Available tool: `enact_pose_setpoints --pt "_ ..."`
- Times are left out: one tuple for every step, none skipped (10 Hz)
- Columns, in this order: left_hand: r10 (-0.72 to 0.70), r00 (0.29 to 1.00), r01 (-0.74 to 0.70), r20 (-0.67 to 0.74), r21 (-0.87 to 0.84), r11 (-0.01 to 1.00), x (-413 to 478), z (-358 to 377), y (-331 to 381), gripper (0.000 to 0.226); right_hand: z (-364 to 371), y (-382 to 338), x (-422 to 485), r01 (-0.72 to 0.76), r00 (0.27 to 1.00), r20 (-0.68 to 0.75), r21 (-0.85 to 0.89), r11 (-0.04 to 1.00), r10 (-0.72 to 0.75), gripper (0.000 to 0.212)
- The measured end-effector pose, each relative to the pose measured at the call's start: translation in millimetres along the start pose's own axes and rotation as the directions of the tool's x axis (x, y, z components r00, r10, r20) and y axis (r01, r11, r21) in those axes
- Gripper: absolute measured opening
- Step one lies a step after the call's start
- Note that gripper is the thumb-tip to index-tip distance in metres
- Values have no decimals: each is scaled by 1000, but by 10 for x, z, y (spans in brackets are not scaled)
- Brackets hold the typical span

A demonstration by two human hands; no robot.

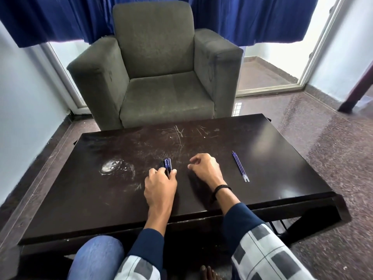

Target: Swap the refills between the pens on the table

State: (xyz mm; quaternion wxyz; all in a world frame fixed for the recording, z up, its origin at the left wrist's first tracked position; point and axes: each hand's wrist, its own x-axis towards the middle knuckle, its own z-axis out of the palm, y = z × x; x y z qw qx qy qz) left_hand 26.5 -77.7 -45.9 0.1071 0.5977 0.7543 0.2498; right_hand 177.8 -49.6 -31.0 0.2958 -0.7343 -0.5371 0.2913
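Note:
A small bunch of dark blue pens (166, 164) lies on the dark table (262, 158) near its middle. My left hand (160, 183) rests on the table with its fingertips curled round the near ends of the pens. My right hand (204, 167) hovers just to the right of them, fingers loosely curled, holding nothing. Two thin blue refills (240, 166) lie side by side on the right part of the table, apart from both hands.
A grey armchair (159, 63) stands just behind the table's far edge. Blue curtains hang behind it. My knees sit under the near edge. A white smudge (113, 167) marks the table's left part.

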Motion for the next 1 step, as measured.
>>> enact_pose_setpoints --pt "7 999 -7 -50 -17 1000 32 -23 -34 39 6 -11 29 -8 999 -35 37 999 9 20"
